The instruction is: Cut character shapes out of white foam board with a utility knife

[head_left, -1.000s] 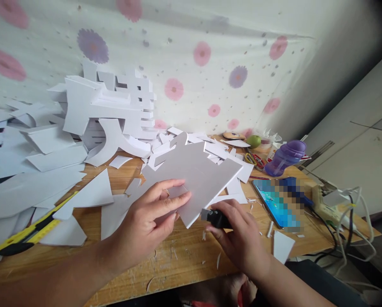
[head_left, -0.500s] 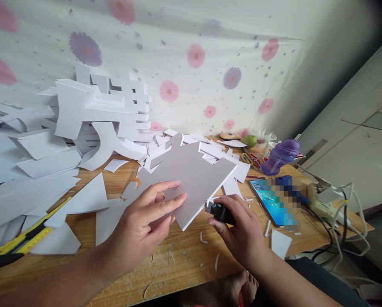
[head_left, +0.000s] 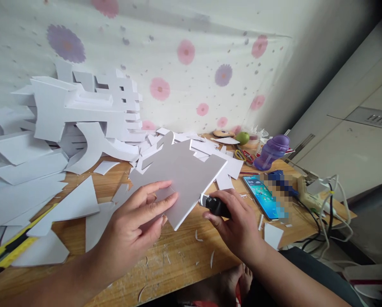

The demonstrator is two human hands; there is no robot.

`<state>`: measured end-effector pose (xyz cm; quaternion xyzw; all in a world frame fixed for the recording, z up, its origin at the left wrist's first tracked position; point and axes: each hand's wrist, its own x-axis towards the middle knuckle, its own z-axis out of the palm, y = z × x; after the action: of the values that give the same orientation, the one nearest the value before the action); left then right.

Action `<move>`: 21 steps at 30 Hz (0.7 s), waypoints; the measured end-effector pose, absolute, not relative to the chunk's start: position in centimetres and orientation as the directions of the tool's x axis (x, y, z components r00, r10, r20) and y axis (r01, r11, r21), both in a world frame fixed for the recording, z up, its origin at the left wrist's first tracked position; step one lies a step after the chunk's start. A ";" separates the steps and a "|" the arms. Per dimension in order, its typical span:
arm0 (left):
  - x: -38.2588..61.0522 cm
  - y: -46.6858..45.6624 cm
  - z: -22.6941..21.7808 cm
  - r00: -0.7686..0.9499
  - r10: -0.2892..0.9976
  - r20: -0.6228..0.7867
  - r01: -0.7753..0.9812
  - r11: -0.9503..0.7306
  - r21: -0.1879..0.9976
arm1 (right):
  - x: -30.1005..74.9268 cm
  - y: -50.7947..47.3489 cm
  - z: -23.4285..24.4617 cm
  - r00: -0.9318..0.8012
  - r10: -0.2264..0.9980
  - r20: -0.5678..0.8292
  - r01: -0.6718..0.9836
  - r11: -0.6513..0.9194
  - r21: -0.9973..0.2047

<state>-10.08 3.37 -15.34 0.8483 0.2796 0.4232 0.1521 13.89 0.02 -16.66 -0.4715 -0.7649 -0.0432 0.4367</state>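
My left hand (head_left: 143, 213) is closed on a notched white foam board (head_left: 184, 170), fingers on its upper face and thumb below. The board is tilted above the table, one corner pointing toward me. In my right hand (head_left: 235, 213) is a black utility knife (head_left: 217, 206); its short grey blade end meets the board's right edge. A thin white curl of shaving (head_left: 201, 198) stands at that blade. The knife's far end is hidden in my palm.
A built white foam structure (head_left: 91, 106) and stacked foam pieces fill the left. A yellow-black cutter (head_left: 21, 243) lies there. To the right are a phone (head_left: 263, 196), scissors (head_left: 244, 157), a purple bottle (head_left: 272, 152) and a power strip (head_left: 309, 192) with cables. Shavings litter the wooden table (head_left: 175, 256).
The view has shifted, so everything sits further left. The knife remains at the board's right edge, and the shaving curl at its blade looks longer. Both hands keep their holds.
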 end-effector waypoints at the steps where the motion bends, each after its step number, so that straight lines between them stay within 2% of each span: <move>1: -10.1 3.4 -15.3 0.485 0.601 0.635 0.347 -0.799 0.491 | 13.9 0.0 -16.7 -0.172 0.684 0.709 0.763 0.548 -0.344; 10: -10.3 3.1 -15.9 0.475 0.631 0.613 0.395 -0.776 0.493 | 13.9 0.1 -17.2 -0.160 0.693 0.703 0.783 0.523 -0.337; 16: -10.2 3.0 -15.6 0.484 0.615 0.623 0.391 -0.789 0.474 | 15.2 0.7 -17.1 -0.002 0.642 0.767 0.832 0.426 -0.355; 21: -10.1 3.1 -15.6 0.468 0.609 0.640 0.405 -0.792 0.457 | 14.7 0.1 -17.3 -0.126 0.700 0.703 0.774 0.513 -0.372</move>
<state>-10.07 3.07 -15.55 0.8481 0.2987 0.4203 0.1215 14.69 0.07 -17.25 -0.4917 -0.7491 -0.0418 0.4420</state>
